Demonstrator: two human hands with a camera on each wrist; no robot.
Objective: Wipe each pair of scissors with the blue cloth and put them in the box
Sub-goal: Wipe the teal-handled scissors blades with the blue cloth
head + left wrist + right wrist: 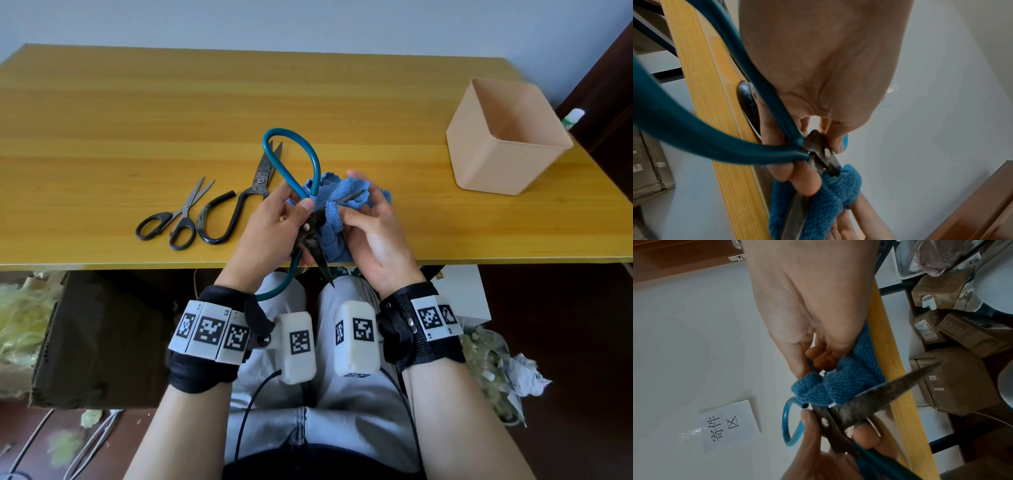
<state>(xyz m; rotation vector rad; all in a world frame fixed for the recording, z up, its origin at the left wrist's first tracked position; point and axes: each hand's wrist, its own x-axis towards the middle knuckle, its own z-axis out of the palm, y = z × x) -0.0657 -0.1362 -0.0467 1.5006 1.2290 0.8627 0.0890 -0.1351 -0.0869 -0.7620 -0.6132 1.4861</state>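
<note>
Gripping the teal-handled steel scissors (301, 192) at the pivot, the left hand (274, 233) holds them open over the near edge of the yellow wooden table (137, 113), thumb and fingers curled round the joint. Just right of that pivot, the right hand (373, 236) pinches the blue terry cloth (342, 202) around one blade; the other blade points down toward the lap, bare. The wrapped blade's long axis runs away to the right from the pivot, so I judge the wiping stroke must travel outward along it. Most of that blade is hidden in cloth. Left of the pivot and farther back lie black-handled wire-loop shears (239, 202) and small black plastic-handled scissors (178, 219), unwiped as far as I can judge. Far right of the pivot stands the tan ribbed plastic box (496, 150), its floor partly cut off from sight.
</note>
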